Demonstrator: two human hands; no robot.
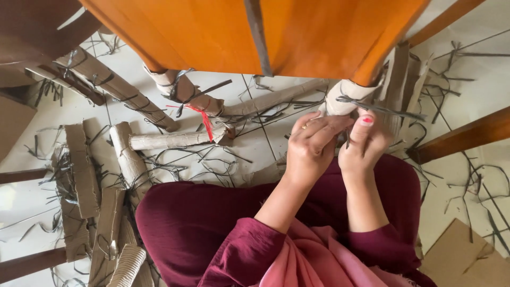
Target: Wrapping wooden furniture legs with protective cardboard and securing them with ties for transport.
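Lap: I see dark red cloth point(202, 223) and a pink scarf point(313, 260) nearest to me.
Left hand: my left hand point(311, 146) has its fingers bent and pinches a thin grey strap point(380, 109).
Right hand: my right hand point(364, 141) is closed on the same strap, thumb up.
Strap place: it goes around the cardboard wrap point(345, 95) on the orange chair leg point(385, 50).
Floor: cardboard rolls point(170, 141) and cut strap pieces point(212, 167) lie on the tiles.
Far: the orange chair seat point(212, 32).
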